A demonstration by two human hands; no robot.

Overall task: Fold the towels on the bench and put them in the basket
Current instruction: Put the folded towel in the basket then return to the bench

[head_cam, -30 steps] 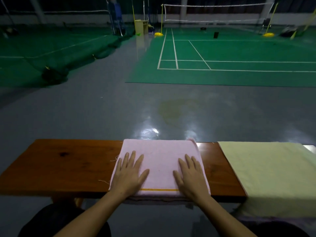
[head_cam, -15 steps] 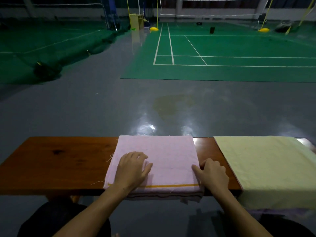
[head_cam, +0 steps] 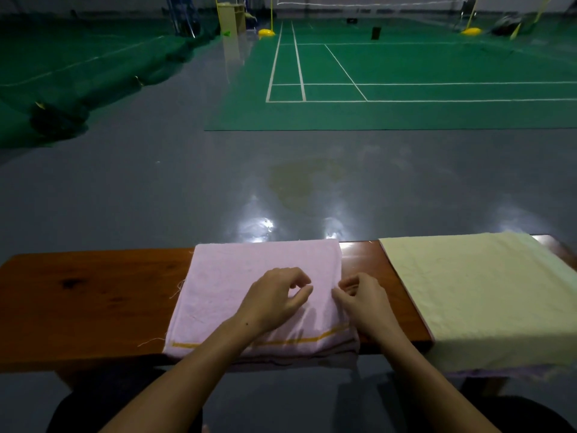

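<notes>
A folded pink towel (head_cam: 237, 295) with an orange stripe near its front edge lies on the middle of the wooden bench (head_cam: 93, 301). My left hand (head_cam: 274, 301) hovers over the towel's right half with curled fingers, thumb and forefinger close together; whether it holds cloth is unclear. My right hand (head_cam: 359, 301) sits at the towel's right edge and pinches it with its fingertips, and the cloth wrinkles there. A pale yellow towel (head_cam: 480, 295) lies spread flat over the bench's right end, hanging over the front. No basket is in view.
Bare bench top stretches to the left of the pink towel. Beyond the bench lie a glossy grey floor (head_cam: 187, 189) and a green court (head_cam: 406, 82) with white lines, nets and yellow post bases far off. My knees show below the bench.
Both hands left their flat press on the pink towel. The right hand went to the towel's right edge and the left hand followed rightward, its fingers curling.
</notes>
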